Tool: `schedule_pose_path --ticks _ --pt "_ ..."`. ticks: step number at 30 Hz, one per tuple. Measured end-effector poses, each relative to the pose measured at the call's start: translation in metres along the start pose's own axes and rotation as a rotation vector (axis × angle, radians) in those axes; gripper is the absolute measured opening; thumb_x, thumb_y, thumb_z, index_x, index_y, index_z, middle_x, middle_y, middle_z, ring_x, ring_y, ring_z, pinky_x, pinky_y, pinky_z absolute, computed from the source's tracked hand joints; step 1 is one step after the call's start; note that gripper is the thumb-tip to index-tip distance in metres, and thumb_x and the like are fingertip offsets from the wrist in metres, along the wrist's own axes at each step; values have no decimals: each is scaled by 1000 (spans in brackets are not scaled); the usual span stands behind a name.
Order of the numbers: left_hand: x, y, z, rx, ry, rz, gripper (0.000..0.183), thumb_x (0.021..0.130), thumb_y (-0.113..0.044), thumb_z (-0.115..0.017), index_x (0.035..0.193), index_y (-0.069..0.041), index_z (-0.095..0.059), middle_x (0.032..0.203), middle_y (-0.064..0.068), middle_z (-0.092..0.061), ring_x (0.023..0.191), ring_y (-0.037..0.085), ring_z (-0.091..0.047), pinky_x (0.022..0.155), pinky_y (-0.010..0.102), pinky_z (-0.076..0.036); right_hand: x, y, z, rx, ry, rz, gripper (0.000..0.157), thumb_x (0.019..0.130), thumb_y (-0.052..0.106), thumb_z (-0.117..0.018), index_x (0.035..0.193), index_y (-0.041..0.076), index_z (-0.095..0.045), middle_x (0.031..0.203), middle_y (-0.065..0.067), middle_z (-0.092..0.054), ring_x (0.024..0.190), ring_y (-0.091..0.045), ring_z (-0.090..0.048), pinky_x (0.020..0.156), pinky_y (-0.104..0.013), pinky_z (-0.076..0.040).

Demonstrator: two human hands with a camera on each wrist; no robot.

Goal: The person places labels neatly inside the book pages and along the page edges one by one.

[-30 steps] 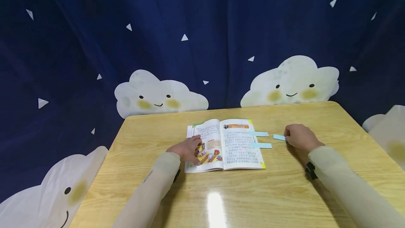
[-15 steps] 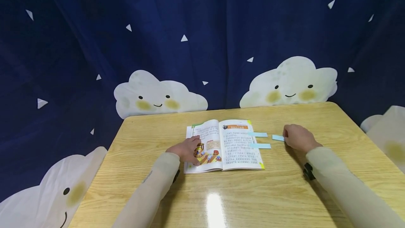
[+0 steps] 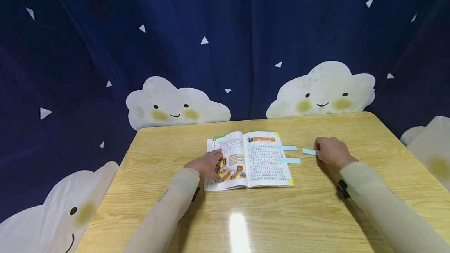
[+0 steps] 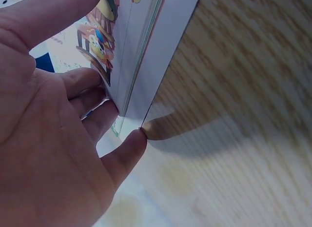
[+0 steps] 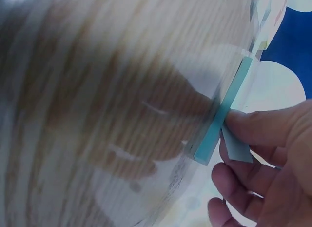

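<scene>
An open book [image 3: 267, 167] with printed text and coloured pictures lies on the table. My left hand [image 3: 206, 166] rests on its left page, fingers spread. In the left wrist view, fingertips [image 4: 134, 139] sit right at the book's edge. To the right of the book, my right hand [image 3: 332, 152] is at a light blue sticky note pad [image 3: 309, 152] on the table. The right wrist view shows the pad [image 5: 222, 114] side-on, with a sticky note [image 5: 238, 148] bent away from it. My right thumb [image 5: 258, 127] and forefinger pinch that note.
Two light blue sticky notes [image 3: 289, 161] stick out past the right page's edge, one above the other. The wooden table [image 3: 281, 218] spreads around the book. Behind it hangs a dark blue curtain [image 3: 225, 50] with smiling clouds.
</scene>
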State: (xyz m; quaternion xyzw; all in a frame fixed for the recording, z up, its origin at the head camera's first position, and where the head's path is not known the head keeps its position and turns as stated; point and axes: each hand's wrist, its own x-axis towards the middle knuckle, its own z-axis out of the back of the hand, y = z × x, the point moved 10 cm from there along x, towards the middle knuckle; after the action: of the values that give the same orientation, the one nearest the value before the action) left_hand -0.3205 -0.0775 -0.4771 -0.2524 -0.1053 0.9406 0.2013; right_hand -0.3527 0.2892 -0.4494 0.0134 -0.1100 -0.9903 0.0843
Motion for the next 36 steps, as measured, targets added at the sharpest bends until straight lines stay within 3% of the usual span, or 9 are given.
schedule_pose_path --ticks 9,21,31,36 --pt "0 0 1 2 -2 4 86 84 -32 -78 155 -10 -33 168 5 -15 156 27 -17 123 44 -29 0 -3 -1 74 22 0 10 89 6 -60 82 4 -66 77 -10 -65 67 -21 -53 62 -37 -46" --pt "0 1 -1 0 8 11 88 85 -33 -78 156 -12 -31 169 4 -14 156 27 -16 124 45 -28 -2 -3 -9 79 87 -94 25 93 25 -63 78 5 -61 69 -5 -59 60 -17 -49 54 -29 -38" --pt "-1 -1 0 -7 10 14 88 85 -33 -78 156 -12 -31 169 3 -14 156 27 -16 124 45 -27 -3 -6 -16 123 101 -135 26 94 27 -63 81 6 -58 71 -6 -56 64 -19 -49 56 -29 -37" --pt "-1 0 1 -8 5 15 89 85 -33 -78 157 -12 -29 169 3 -14 156 27 -16 123 46 -28 0 -3 -16 147 101 -141 21 92 21 -65 82 4 -60 75 -8 -59 67 -20 -51 59 -30 -39"
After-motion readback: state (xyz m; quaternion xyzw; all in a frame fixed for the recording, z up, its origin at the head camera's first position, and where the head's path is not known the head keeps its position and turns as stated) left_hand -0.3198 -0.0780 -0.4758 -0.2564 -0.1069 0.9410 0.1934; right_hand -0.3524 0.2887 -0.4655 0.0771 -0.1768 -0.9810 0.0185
